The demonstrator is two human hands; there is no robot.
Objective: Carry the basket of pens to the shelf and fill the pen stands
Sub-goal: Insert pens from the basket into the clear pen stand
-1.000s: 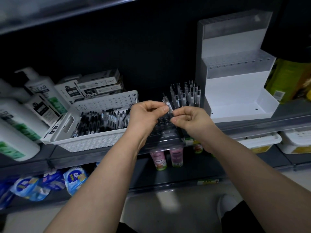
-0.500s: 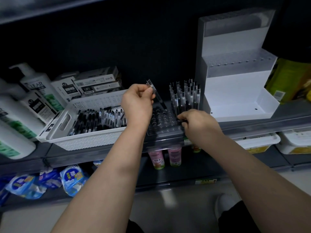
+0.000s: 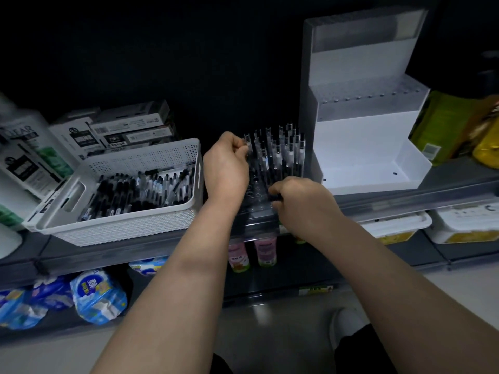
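Observation:
A white perforated basket (image 3: 67, 220) full of black and clear pens (image 3: 140, 190) sits on the grey shelf at the left. Right of it stands a dark pen stand (image 3: 256, 214) with rows of holes; its back rows hold several upright pens (image 3: 280, 149). My left hand (image 3: 226, 166) pinches a clear pen (image 3: 246, 139) upright at the left end of the back rows. My right hand (image 3: 299, 203) rests curled at the stand's front right and pinches a small dark thing, which I cannot make out.
A tall white stepped display stand (image 3: 361, 125) stands empty to the right. Shampoo bottles (image 3: 24, 157) and boxes (image 3: 129, 128) crowd the left and back. Yellow-green packs (image 3: 453, 130) sit far right. Lower shelves hold bottles, tubs and blue packs.
My left hand has carried the clear pen from the middle over to the back rows of the stand and stood it upright. My right hand has dropped to the stand's front.

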